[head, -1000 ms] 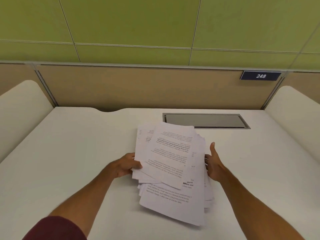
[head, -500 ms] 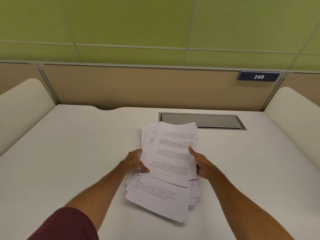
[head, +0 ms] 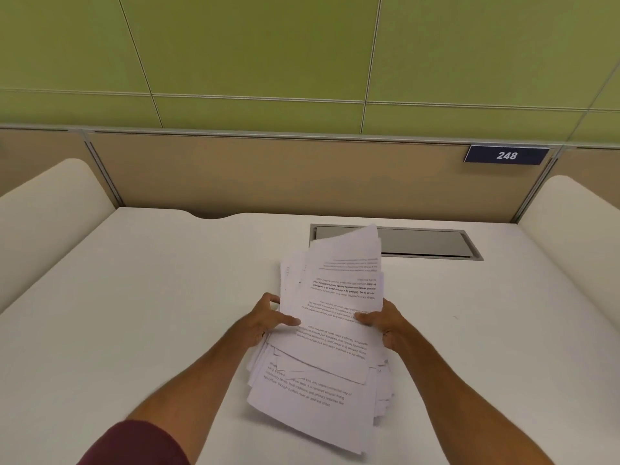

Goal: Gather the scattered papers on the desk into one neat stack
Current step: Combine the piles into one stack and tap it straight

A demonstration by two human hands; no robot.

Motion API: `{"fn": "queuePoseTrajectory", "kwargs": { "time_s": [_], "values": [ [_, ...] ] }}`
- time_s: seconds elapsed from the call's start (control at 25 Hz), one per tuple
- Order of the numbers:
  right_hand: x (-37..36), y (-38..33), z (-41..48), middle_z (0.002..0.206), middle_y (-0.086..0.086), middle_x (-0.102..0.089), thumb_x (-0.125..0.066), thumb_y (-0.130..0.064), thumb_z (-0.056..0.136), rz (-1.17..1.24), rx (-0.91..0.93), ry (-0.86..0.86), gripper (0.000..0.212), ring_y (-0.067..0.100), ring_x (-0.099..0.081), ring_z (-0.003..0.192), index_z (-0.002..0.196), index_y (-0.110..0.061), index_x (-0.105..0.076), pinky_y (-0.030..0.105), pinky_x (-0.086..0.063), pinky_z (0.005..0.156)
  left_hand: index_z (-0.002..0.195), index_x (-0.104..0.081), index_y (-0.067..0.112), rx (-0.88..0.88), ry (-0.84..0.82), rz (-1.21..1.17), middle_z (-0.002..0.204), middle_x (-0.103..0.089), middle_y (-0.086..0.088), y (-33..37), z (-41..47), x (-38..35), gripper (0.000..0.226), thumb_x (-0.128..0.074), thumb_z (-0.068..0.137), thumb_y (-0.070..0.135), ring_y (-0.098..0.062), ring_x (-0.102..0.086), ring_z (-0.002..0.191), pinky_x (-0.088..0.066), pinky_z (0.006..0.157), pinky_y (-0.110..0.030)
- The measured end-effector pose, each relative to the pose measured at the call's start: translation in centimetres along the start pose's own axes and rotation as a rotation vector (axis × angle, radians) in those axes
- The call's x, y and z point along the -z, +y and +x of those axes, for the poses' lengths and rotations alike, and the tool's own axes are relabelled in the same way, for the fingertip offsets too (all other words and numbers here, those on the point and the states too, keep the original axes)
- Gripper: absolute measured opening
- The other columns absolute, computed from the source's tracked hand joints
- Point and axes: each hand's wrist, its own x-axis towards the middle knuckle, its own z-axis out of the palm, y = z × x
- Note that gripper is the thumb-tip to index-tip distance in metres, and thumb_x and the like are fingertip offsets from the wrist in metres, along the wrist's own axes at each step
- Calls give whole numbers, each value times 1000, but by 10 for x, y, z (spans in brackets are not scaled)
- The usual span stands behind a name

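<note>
- Since the earlier frames the right hand (head: 385, 322) has gone from standing beside the papers (head: 330, 333) with its thumb up to clasping their right edge. The far end of the pile has also risen, so its top corner now overlaps the metal hatch (head: 432, 243).
- The left hand (head: 265, 318) grips the left edge of the papers, thumb laid across the top sheet and fingers curled underneath.
- The right hand holds the opposite edge the same way, thumb on the printed face and the other fingers hidden behind the sheets.
- The papers sit between the two hands over the middle of the white desk (head: 151, 297), tilted with the far end up. The sheets are uneven: lower ones fan out toward the person, and ragged edges stick out on the right side.
- I cannot tell whether the near edge of the pile touches the desk.
- A maroon sleeve (head: 134, 444) covers the left upper arm at the bottom of the view.
- Behind the desk stands a beige partition (head: 268, 176) bearing a dark plate (head: 506, 156) marked 248, with a green wall (head: 251, 45) above.
</note>
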Motion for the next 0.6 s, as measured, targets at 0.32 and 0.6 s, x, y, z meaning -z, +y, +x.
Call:
{"fn": "queuePoseTrajectory", "kwargs": {
  "time_s": [0.32,0.6],
  "values": [
    [0,-84,-11,117,13,-72,-71,1,83,90,568,-140,40,31,-70,104,121,-1,-63,46,-58,88,124,-59,11,-473,-73,-333,118,-70,-4,83,-22,34,89,-93,46,37,-26,-67,108,-59,83,-37],
    [-5,-135,-4,103,-4,-75,-75,-10,84,94,809,-7,35,18,-72,95,116,-6,-62,26,-58,72,106,-67,21,-757,174,-350,101,-74,7,139,-26,17,36,-82,74,13,-17,-71,96,-59,72,-25]
  ]
}}
